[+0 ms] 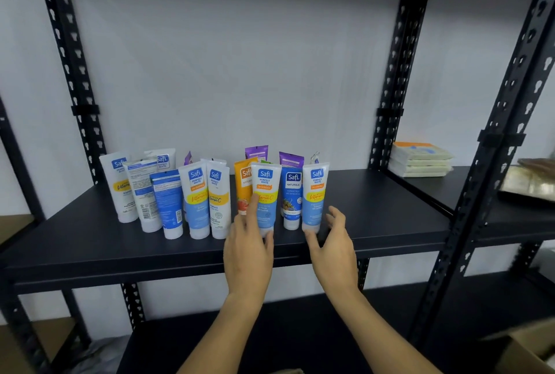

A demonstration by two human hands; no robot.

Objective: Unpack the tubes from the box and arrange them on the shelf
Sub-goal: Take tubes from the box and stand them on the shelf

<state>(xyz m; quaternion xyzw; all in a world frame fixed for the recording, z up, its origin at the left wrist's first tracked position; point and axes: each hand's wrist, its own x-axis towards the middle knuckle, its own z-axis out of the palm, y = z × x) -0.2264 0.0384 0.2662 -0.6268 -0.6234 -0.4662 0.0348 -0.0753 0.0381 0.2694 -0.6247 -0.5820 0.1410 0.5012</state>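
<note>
White-and-blue tubes [265, 196] with yellow bands; black shelf [375, 223]; perhaps purple tubes [256, 152] behind.

Shelf board [375, 223]: dark metal, matt, smooth. Uprights [393, 88]: perforated black metal, matt. Tubes [198, 199]: glossy smooth plastic, printed labels. Box [528, 352]: brown cardboard, matt. Wall [234, 58]: white, smooth, matt.

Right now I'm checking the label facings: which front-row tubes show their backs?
Two near the left end: the white tube with a barcode and the dark blue tube beside it show fine print; the other front tubes show the Safi logo.
</note>
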